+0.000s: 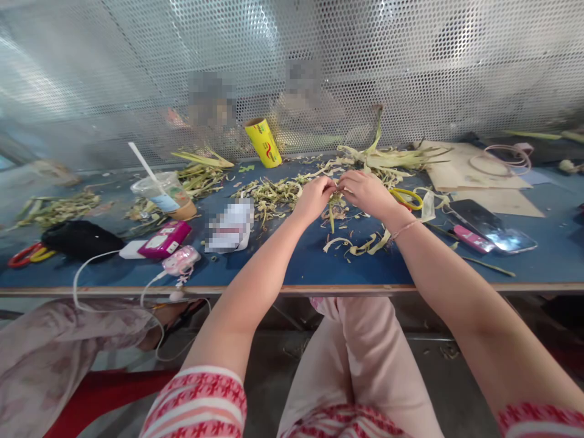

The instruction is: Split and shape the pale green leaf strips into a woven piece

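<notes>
My left hand [316, 198] and my right hand [364, 190] meet above the blue tabletop [314, 267], fingertips pinched close together. What they pinch is too small and hidden to make out. Pale green plant strips [279, 193] lie heaped just left of my fingers, and curled strips [365, 245] are scattered below my right wrist. Behind my right hand rests a leafy stalk [376, 157] with long thin leaves. A yellow loop handle [406, 198], perhaps of scissors, shows beside my right wrist.
At left stand a plastic cup [166, 196] with a straw, a magenta box [165, 239], a black pouch [82, 238] and a cabled pink case [181, 260]. A yellow tube [264, 143] leans near the perforated metal screen [401, 73]. Phones [511, 237] and brown paper [465, 167] lie right.
</notes>
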`<state>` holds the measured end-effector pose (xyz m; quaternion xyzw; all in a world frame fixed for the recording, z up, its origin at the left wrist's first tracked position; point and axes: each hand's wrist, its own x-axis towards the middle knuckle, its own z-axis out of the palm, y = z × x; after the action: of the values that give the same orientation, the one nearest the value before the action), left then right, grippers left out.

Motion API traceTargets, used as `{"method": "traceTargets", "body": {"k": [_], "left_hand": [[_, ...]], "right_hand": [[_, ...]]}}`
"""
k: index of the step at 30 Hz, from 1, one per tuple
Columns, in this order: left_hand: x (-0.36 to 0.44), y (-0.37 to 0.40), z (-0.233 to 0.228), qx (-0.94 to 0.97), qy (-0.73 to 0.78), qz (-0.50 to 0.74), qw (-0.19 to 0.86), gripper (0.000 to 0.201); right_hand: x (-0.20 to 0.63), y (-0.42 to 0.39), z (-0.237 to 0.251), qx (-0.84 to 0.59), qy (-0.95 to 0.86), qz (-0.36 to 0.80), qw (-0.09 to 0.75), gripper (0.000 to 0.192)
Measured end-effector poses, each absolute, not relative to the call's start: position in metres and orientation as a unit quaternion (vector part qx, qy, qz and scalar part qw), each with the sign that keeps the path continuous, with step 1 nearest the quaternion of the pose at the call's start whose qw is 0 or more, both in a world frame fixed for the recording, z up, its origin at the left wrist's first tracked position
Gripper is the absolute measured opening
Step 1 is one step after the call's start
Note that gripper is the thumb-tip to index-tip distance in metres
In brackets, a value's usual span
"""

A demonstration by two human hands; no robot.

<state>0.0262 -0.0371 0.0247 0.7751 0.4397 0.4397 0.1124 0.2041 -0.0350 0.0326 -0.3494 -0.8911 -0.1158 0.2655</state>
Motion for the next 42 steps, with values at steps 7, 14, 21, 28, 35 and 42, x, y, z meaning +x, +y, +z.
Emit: {"method": "traceTargets", "body": {"k": [7, 14, 21, 28, 35, 42], "left_hand": [[0.026, -0.037, 0.021, 0.795, 0.471, 0.381, 0.013, 0.01], [0.027, -0.036, 0.017, 0.8, 0.458, 0.388, -0.003, 0.012], [0.03, -0.053, 0.025, 0.789, 0.489, 0.368, -0.049, 0.012], [0.032, -0.047, 0.022, 0.802, 0.538, 0.258, -0.026, 0.013], [0.031, -0.044, 0.014, 0.783, 0.539, 0.312, 0.005, 0.015], [0.026, -0.041, 0.02, 0.792, 0.537, 0.29, 0.006, 0.013]], "right_hand": [[0.198, -0.037, 0.027, -0.383, -0.884, -0.115, 0.24, 0.015], [0.197, -0.035, 0.024, -0.387, -0.882, -0.058, 0.262, 0.013], [0.194, -0.023, 0.013, -0.375, -0.884, 0.047, 0.274, 0.014], [0.197, -0.018, 0.01, -0.355, -0.903, -0.01, 0.241, 0.019], [0.195, -0.026, 0.016, -0.393, -0.894, 0.019, 0.215, 0.024], [0.192, -0.03, 0.022, -0.427, -0.886, 0.047, 0.173, 0.025]]}}
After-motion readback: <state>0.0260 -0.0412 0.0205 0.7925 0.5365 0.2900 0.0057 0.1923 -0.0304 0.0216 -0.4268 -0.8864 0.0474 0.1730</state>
